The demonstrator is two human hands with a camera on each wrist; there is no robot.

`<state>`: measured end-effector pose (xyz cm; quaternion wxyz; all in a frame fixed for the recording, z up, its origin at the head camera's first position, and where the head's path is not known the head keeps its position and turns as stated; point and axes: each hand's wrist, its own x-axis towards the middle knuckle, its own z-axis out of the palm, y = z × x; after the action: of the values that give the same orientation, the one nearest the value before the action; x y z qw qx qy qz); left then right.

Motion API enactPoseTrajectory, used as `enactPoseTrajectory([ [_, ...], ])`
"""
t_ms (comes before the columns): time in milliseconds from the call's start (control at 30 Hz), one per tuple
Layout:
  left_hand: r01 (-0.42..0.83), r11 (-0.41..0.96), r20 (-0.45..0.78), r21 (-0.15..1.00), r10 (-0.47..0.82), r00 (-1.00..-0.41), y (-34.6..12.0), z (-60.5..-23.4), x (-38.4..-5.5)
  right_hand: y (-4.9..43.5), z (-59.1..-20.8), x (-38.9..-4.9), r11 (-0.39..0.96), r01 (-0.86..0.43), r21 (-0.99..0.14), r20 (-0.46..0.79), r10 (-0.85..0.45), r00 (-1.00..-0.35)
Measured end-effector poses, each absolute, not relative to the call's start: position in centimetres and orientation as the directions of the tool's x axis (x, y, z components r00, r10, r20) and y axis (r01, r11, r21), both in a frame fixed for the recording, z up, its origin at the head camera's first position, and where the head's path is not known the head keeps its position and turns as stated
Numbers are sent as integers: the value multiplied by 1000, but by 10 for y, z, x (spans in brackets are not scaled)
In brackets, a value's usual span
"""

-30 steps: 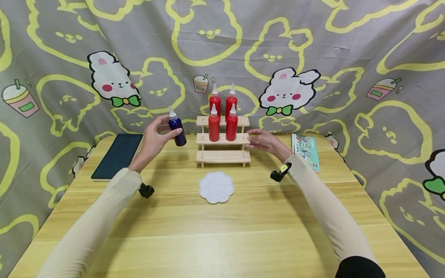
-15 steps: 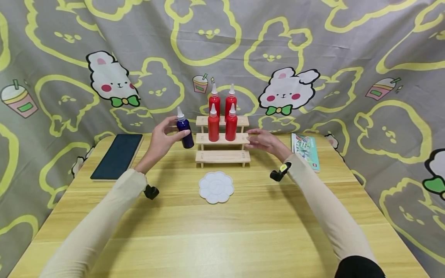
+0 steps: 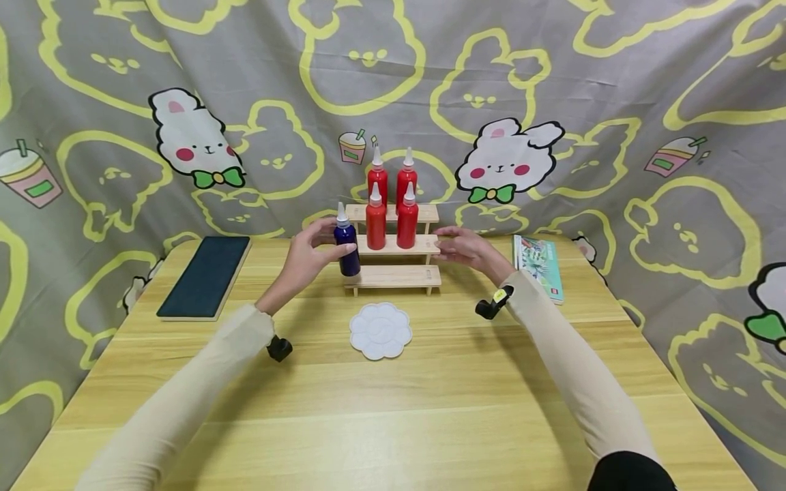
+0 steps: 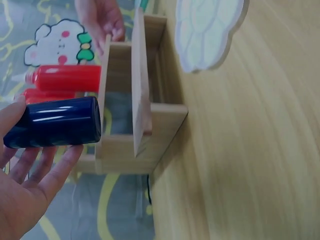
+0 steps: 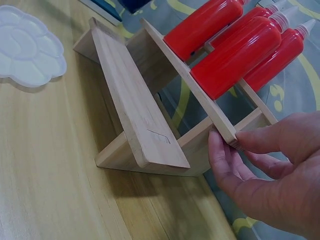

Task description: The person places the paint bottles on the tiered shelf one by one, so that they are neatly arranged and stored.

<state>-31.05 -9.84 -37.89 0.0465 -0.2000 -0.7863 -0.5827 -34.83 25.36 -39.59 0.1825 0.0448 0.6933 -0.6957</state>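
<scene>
My left hand (image 3: 307,254) holds a dark blue squeeze bottle (image 3: 348,258) with a pointed white nozzle, gripped between thumb and fingers. In the head view it is upright before the left end of a three-step wooden rack (image 3: 396,276). The left wrist view shows the bottle's base (image 4: 92,120) apart from the lowest shelf (image 4: 140,75). With thumb and fingers, my right hand (image 5: 280,160) pinches the right end of the middle shelf (image 5: 220,122). Several red squeeze bottles (image 3: 406,225) with white nozzles stand on the middle and top shelves.
A white flower-shaped paint palette (image 3: 381,331) lies before the rack on the wooden table (image 3: 393,423). To the left is a flat dark-covered board or book (image 3: 205,276). A teal picture-covered book (image 3: 540,266) lies to the right. Patterned grey cloth (image 3: 393,75) hangs behind.
My left hand has carried the blue bottle rightward and slightly down, from left of the rack to its lower shelf's left end. My right hand stays on the rack.
</scene>
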Motion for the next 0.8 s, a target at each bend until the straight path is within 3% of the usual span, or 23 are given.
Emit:
enactPoseTrajectory([
  [533, 472, 226, 409, 852, 276, -870, -54, -393, -310, 254, -398, -349, 44, 296, -954, -299, -182, -937],
  [800, 422, 253, 351, 871, 281, -893, -38, -409, -309, 254, -399, -350, 57, 293, -954, -299, -185, -936],
])
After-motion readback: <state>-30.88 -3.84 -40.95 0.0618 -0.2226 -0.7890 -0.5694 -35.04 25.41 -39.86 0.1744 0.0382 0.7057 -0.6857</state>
